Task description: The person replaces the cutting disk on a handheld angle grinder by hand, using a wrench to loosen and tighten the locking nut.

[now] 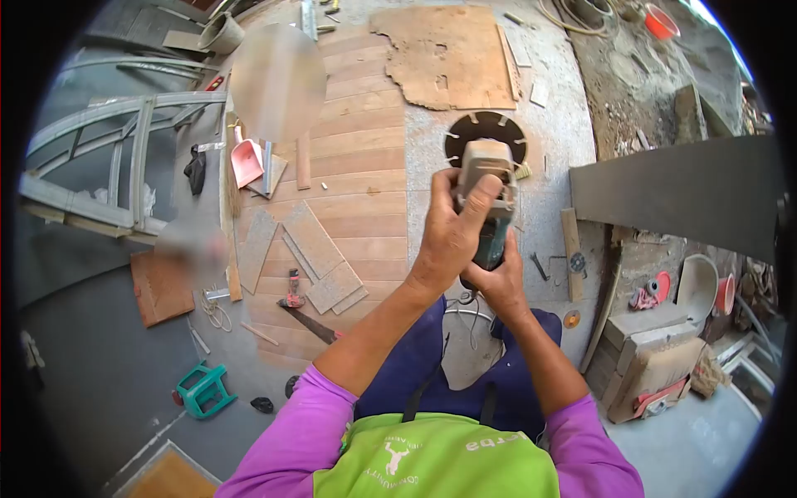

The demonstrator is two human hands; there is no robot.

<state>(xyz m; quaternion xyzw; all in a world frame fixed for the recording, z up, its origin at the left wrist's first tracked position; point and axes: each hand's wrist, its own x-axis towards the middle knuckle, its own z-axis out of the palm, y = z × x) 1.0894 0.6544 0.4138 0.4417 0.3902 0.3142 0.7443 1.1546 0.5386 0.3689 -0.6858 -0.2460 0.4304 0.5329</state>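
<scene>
I hold an angle grinder (495, 241) out in front of me, above the grey strip of floor. Its dark, notched cutting disc (475, 131) points away from me. Wrapped around the grinder's head is my left hand (448, 236), with the thumb lying over the top. Lower down, my right hand (504, 282) grips the green body near the rear, and part of its fingers is hidden. A cord (473, 309) hangs below the tool between my knees. Beyond the disc lies a worn plywood sheet (444, 62).
Plank-patterned flooring (357, 158) runs along the left. Cut tile pieces (320, 253), a red-and-black power tool (292, 286), a handsaw (311, 324), a pink dustpan (246, 162) and a green stool (203, 390) lie to the left. A grey panel (672, 199) juts in from the right.
</scene>
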